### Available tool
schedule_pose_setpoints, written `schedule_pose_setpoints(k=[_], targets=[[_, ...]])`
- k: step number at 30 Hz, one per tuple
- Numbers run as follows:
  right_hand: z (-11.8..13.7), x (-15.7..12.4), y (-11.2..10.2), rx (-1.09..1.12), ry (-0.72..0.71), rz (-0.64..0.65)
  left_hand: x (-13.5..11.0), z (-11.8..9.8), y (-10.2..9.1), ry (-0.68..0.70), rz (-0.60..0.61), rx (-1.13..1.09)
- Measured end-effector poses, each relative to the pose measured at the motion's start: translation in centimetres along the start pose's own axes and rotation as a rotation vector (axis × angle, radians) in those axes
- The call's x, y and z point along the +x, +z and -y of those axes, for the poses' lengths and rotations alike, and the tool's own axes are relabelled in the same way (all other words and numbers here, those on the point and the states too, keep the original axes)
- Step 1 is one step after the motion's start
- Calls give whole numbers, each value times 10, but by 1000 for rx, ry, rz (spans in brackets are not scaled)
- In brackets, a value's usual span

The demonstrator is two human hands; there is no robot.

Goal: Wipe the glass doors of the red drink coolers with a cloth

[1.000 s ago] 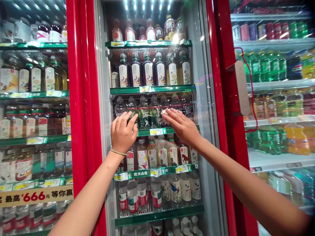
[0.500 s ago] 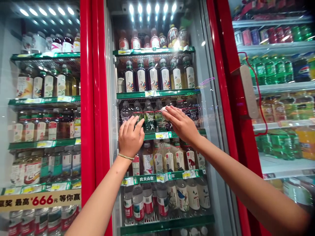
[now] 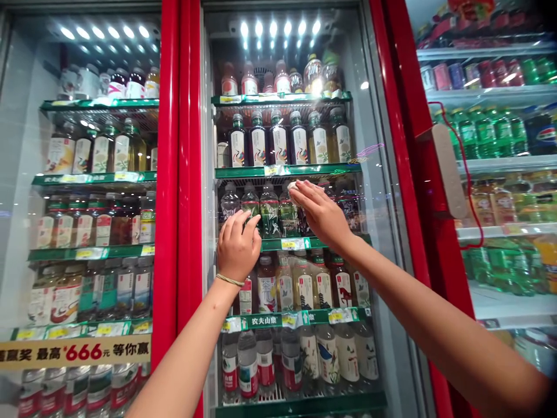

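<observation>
My right hand (image 3: 322, 216) presses a small white cloth (image 3: 292, 187) under its fingertips against the glass door (image 3: 383, 244) of the middle drinks fridge, just below the second green shelf (image 3: 287, 170). My left hand (image 3: 237, 247), with a thin band at the wrist, rests on the same glass a little lower and to the left. Its fingers are bent and hold nothing. Behind the glass at hand height stands a row of dark-labelled bottles (image 3: 270, 210).
Red door frames (image 3: 178, 174) flank the middle fridge. A left fridge (image 3: 96, 191) holds tea bottles above a "666" banner (image 3: 78, 351). The right cooler (image 3: 500, 128) has green soda bottles and cans, with a beige handle (image 3: 448, 168) and a red cord on its frame.
My right hand has slid the cloth up the glass toward the second shelf. My left hand stays put on the glass. The view has drifted left and slightly up.
</observation>
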State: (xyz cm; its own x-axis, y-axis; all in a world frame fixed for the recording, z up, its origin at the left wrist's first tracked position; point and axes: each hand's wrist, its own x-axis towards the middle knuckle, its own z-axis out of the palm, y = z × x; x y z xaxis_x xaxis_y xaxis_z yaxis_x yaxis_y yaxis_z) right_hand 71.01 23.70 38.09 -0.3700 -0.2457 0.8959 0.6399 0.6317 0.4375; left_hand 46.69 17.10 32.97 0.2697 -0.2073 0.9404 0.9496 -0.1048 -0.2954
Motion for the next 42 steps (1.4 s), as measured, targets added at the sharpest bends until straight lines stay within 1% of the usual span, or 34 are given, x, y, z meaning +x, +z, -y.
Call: schedule_pose_setpoints(k=[2, 4, 6, 7, 8, 10, 12, 13, 14, 16, 18, 19, 21, 23, 25, 26, 27, 29, 31, 32, 33, 35, 37, 39, 40, 42], targets=[[13, 4, 6, 27, -31, 20, 0, 2, -2, -11, 18, -8], [19, -1, 7, 59, -128, 95, 0, 5, -5, -5, 53, -10], [15, -9, 3, 71, -205, 151, -1, 10, -9, 37, 102, -3], [12, -12, 0, 67, -215, 157, -1, 13, -10, 65, 127, 1], [9, -12, -1, 58, -199, 146, -2, 15, -11, 88, 143, 6], [10, -6, 1, 39, -117, 90, -3, 17, -12, 111, 147, 13], [20, 2, 8, 32, -30, 29, -4, 18, -11, 111, 120, 12], [26, 4, 11, 38, -13, 17, -5, 19, -11, 113, 105, 8], [31, 4, 14, 49, -20, 25, -5, 19, -11, 119, 95, 2], [35, -3, 14, 77, -96, 87, -5, 22, -13, 143, 98, -5], [28, -13, 8, 95, -184, 150, -5, 26, -16, 177, 134, -5], [21, -17, 5, 95, -204, 164, -5, 28, -18, 191, 157, -3], [9, -16, -1, 78, -169, 143, -4, 29, -19, 201, 187, -2], [8, -4, 1, 54, -59, 78, -5, 28, -17, 179, 173, 5], [20, 9, 8, 43, 39, 15, -7, 26, -16, 147, 148, 12], [28, 13, 12, 49, 49, 10, -8, 25, -16, 138, 146, 17], [36, 13, 15, 62, 26, 27, -8, 26, -16, 134, 152, 24], [47, 7, 18, 90, -83, 99, -10, 29, -19, 133, 177, 40], [46, -5, 16, 100, -176, 157, -12, 35, -24, 121, 196, 53], [44, -9, 15, 97, -187, 162, -14, 38, -25, 110, 198, 55], [41, -10, 14, 90, -173, 151, -15, 41, -26, 94, 193, 57], [40, -5, 18, 77, -95, 97, -19, 44, -27, 64, 166, 67], [50, 7, 28, 70, 12, 23, -22, 44, -25, 40, 135, 77], [68, 14, 39, 70, 84, -23, -24, 43, -25, 17, 115, 82], [77, 13, 43, 70, 94, -28, -25, 42, -25, 2, 108, 84], [89, 2, 44, 72, 41, 2, -27, 41, -26, -39, 90, 92]])
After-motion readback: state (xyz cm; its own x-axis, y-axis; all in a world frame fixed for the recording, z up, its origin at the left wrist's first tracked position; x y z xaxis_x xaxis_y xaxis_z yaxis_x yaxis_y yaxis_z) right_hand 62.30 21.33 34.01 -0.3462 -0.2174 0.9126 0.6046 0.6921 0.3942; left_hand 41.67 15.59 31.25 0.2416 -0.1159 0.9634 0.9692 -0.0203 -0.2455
